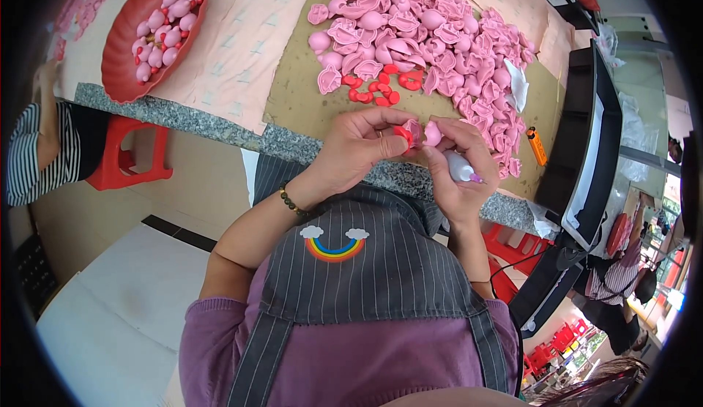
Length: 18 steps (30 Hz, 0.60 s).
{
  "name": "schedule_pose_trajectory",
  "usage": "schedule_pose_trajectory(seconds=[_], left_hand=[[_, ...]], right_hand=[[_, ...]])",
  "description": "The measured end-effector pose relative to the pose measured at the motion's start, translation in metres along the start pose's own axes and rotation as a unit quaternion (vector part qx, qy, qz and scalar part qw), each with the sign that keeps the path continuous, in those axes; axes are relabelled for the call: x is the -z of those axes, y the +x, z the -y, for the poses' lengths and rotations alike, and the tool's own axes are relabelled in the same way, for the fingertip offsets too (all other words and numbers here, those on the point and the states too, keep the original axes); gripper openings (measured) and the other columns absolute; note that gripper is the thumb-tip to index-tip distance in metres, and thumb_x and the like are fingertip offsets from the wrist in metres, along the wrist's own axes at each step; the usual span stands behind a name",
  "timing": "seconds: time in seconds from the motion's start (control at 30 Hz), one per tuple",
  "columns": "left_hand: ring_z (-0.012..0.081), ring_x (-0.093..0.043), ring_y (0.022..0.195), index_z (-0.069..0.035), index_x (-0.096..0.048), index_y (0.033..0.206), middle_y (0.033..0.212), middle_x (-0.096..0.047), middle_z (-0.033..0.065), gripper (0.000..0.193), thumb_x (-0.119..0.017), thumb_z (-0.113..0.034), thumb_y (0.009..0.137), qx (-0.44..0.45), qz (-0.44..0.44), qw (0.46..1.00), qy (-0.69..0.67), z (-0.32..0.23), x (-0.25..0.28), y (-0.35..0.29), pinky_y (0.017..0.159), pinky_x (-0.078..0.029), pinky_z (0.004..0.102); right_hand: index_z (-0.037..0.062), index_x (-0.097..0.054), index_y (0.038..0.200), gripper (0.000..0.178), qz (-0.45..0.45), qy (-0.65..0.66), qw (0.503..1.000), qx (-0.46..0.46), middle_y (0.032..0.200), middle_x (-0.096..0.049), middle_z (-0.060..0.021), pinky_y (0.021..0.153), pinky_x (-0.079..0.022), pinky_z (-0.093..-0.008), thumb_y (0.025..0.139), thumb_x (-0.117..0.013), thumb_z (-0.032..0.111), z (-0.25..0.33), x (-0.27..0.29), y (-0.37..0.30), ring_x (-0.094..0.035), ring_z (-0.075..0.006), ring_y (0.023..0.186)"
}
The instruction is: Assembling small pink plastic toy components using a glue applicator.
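The table (220, 125) runs across in front of her, a brown mat (300, 92) on it under a big pile (432, 34) of pink shells, with loose red bits (377, 88) at its near edge. Far left sits a red bowl (121, 48) of finished pink pieces. An orange lighter (537, 146) lies by a black tray (586, 136).

Over the table's edge, her left hand (351, 147) pinches a red bit (403, 133) against a pink shell (422, 133), fingers closed tight. Her right hand (458, 169) steadies the shell with its fingertips and curls round a small glue bottle (459, 165).

She looks to be mid-assembly, fixing red to pink. Next seems to call for pressing the part square before the glue sets.
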<state>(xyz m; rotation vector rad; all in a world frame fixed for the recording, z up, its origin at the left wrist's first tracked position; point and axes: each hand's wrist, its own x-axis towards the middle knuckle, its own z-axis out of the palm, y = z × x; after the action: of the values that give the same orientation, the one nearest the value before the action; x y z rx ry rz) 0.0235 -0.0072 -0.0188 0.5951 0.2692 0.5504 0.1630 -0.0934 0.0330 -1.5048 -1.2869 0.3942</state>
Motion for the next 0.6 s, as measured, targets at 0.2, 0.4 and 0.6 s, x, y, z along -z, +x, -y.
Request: schedule_pose_trajectory(seconds=[0.2, 0.4, 0.6], left_hand=[[0.0168, -0.058, 0.099, 0.003, -0.053, 0.113, 0.108, -0.059, 0.0114, 0.031, -0.06, -0.003, 0.083, -0.004, 0.005, 1.0, 0.006, -0.0013, -0.0009, 0.0007, 0.086, -0.05, 0.0327], [0.0148, -0.06, 0.094, 0.003, -0.054, 0.112, 0.105, -0.061, 0.0098, 0.036, -0.066, -0.004, 0.079, -0.008, -0.014, 0.999, 0.039, 0.0014, -0.0002, 0.0006, 0.083, -0.052, 0.0306], [0.0145, -0.06, 0.093, 0.003, -0.054, 0.112, 0.104, -0.061, 0.0095, 0.037, -0.066, -0.003, 0.078, -0.01, -0.02, 0.999, 0.038, 0.0028, -0.0006, 0.0006, 0.081, -0.052, 0.0294]], right_hand=[[-0.0054, -0.06, 0.095, 0.027, -0.002, -0.035, 0.999, 0.01, 0.094, -0.063, -0.0144, 0.061, -0.045, -0.0221, 0.069, -0.065, -0.009, 0.0062, -0.0038, 0.0, -0.056, -0.0118, 0.066], [-0.0057, -0.062, 0.094, 0.026, 0.002, -0.062, 0.998, 0.019, 0.092, -0.063, -0.0135, 0.06, -0.045, -0.0217, 0.068, -0.065, -0.009, 0.0065, -0.0037, -0.0004, -0.056, -0.0115, 0.066], [-0.0059, -0.061, 0.095, 0.027, 0.004, -0.057, 0.998, 0.007, 0.092, -0.063, -0.0132, 0.06, -0.045, -0.0215, 0.069, -0.065, -0.01, 0.0063, -0.0048, -0.0026, -0.056, -0.0114, 0.067]])
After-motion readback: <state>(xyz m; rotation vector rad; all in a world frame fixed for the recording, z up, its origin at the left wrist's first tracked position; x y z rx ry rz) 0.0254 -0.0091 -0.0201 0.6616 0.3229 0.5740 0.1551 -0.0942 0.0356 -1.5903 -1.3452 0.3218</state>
